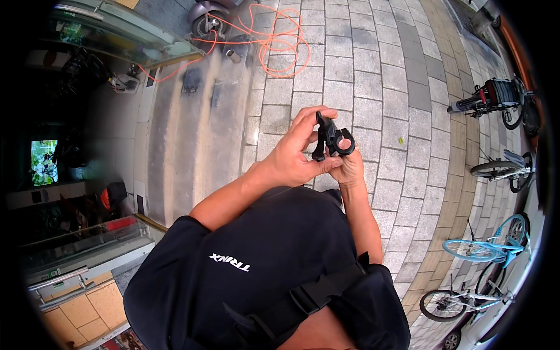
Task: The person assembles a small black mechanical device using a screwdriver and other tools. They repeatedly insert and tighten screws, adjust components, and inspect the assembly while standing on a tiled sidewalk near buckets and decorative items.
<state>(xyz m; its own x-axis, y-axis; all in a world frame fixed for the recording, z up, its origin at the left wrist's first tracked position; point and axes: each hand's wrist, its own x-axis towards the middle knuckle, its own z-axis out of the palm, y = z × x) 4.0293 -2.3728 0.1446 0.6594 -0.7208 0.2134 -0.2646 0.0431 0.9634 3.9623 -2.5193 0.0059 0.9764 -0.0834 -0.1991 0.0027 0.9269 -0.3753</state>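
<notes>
A small black clamp-like part [330, 139], with a ring at one end and a short lever at the other, is held up in front of the chest, above the grey paving stones [361, 76], between both hands. The left hand [291, 158] is closed around the lever end, with the thumb laid beneath the part and the fingers curled over its top; the right hand [352, 166] is cupped under the ring end and pinches it from below, so neither hand is spread open. The step in hand is judged to be an inspection or adjustment of the part. It would be done well if the ring were kept steady by the right hand while the lever is worked by the left alone, with the part kept close to the body, since anything dropped would land on the stones. An orange cable [274, 41] lies looped on the ground well ahead, by the rear wheel of a scooter [204, 14]. Several bicycles [496, 96] are parked along the right edge, and a glass shopfront [111, 35] is seen to the left.
</notes>
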